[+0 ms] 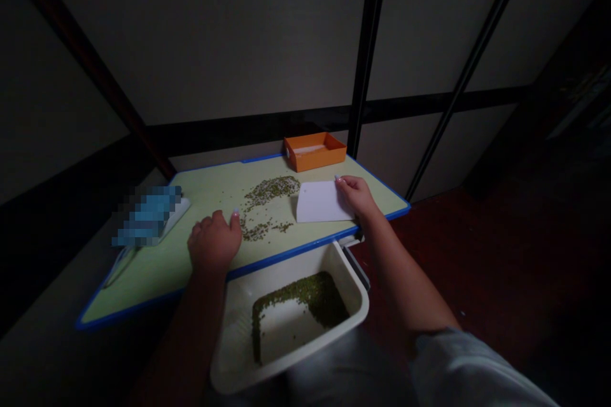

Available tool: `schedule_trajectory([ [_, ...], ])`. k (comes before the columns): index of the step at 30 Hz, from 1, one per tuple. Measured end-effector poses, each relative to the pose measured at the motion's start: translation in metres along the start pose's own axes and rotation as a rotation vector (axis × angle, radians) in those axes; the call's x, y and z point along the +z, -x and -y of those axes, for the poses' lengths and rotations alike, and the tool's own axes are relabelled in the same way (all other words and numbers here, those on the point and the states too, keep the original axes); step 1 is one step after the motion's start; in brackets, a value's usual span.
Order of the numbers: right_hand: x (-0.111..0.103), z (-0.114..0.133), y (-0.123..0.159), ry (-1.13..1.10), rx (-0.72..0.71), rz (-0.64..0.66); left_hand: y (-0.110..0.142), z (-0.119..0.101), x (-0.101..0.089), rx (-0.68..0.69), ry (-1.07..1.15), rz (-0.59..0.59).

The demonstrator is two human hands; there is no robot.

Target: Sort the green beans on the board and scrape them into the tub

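Observation:
My right hand (356, 194) is closed on the right edge of a white card (322, 202), thumb on top, and holds it low over the table. Just left of the card, small green and brown grains (273, 191) lie in a loose patch, with a thinner scatter nearer the front. My left hand (214, 243) is at the left of the scattered grains, its thumb apart from the loosely bent fingers, with nothing seen in it. Below the table's front edge stands a white plastic tub (238, 305) with more green grains (324, 299) along its far and left sides.
The pale green table (205, 184) has a blue rim. An orange open box (322, 159) stands at its back right. On the left lies a blurred-out blue item (150, 213) on something white. A panelled wall (262, 32) rises behind; the floor (458, 254) is dark red.

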State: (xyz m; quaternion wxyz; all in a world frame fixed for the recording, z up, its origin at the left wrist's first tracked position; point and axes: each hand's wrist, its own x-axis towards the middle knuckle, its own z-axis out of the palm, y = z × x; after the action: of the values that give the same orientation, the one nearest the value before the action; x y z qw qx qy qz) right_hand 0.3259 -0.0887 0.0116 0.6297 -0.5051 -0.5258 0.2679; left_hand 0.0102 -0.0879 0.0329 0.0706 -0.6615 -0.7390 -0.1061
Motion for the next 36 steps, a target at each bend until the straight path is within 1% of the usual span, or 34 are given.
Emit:
schedule_trajectory([
  [6, 0.0004, 0.0028, 0.0022, 0.007, 0.005, 0.072, 0.0000, -0.0016, -0.0027, 0.000, -0.003, 0.010],
  [11, -0.0003, 0.0007, 0.0001, 0.042, 0.022, 0.004, 0.0002, -0.0017, -0.0020, -0.006, 0.003, 0.011],
  [13, 0.0001, 0.0005, 0.0000, 0.044, 0.021, 0.004, 0.0000, -0.0011, -0.0006, -0.005, 0.006, -0.001],
  [21, 0.0033, 0.0034, 0.0048, 0.100, 0.029, 0.090, 0.0003, -0.0007, 0.0021, 0.003, -0.002, -0.031],
  [25, 0.0043, 0.0069, 0.0063, 0.113, 0.046, 0.139, 0.0002, -0.0007, 0.0022, 0.001, 0.011, -0.019],
  [36, 0.0062, 0.0073, 0.0095, 0.020, 0.088, 0.214, 0.0003, -0.0014, -0.0005, -0.007, 0.011, 0.014],
])
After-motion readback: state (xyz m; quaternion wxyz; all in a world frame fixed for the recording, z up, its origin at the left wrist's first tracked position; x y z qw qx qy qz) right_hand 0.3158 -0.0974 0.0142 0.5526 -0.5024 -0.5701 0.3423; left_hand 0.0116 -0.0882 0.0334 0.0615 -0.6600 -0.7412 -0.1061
